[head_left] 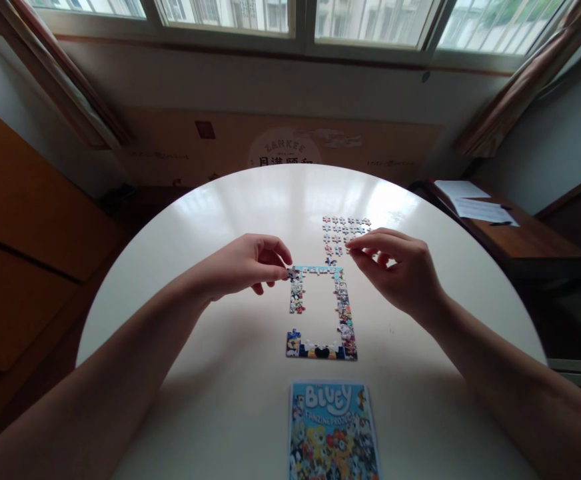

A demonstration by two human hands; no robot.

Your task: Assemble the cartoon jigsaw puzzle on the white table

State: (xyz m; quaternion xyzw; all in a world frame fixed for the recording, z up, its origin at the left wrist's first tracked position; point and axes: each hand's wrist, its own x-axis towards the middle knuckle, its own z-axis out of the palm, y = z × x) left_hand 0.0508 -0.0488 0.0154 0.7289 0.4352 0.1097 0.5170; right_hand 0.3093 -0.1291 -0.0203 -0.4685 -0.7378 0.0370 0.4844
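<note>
A partly joined jigsaw puzzle border (348, 320) lies on the white table, with a gap low on its left side and an open middle. At its upper left corner, my left hand (250, 267) pinches a small puzzle piece (291, 273) between thumb and index finger. My right hand (395, 260) is closed in a pinch at the lower right of the loose puzzle pieces (335, 230), which are laid out in rows beyond the border. Whatever lies between its fingertips is too small to make out. One dark blue piece (330, 262) sits just above the border's top edge.
A Bluey picture sheet (333, 427) lies at the near edge of the round white table (210, 413). Behind the table are a wall and windows. On the right, a brown side table (525, 233) holds papers (480, 210) and a pen. A wooden cabinet (25, 247) stands left.
</note>
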